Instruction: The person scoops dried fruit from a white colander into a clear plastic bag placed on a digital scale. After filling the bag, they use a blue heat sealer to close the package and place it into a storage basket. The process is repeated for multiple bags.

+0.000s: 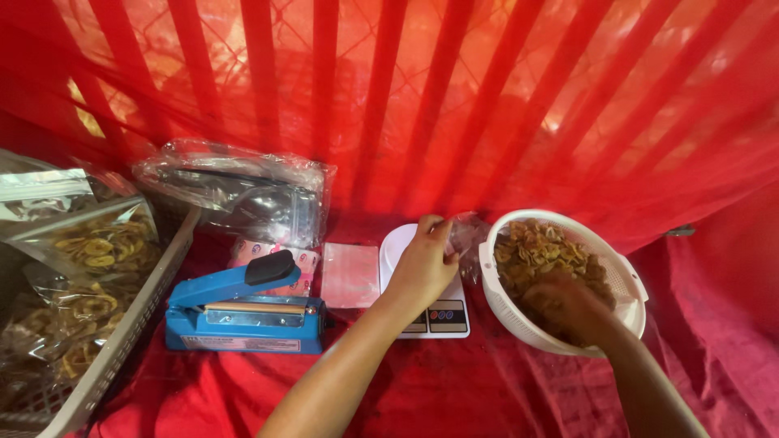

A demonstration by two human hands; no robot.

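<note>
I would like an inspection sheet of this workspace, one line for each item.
Surface: red cloth, wrinkled.
Job's things: white colander of chips; clear bag over white scale.
Clutter: blue heat sealer; grey basket of filled bags; clear bag stack.
Hands: left hand pinches the clear bag; right hand is in the chips.
Cables: nothing seen.
Surroundings: red netting behind.

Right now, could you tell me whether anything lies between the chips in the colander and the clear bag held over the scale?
Nothing visible does: the clear bag in the left hand sits right beside the white colander's rim.
</note>
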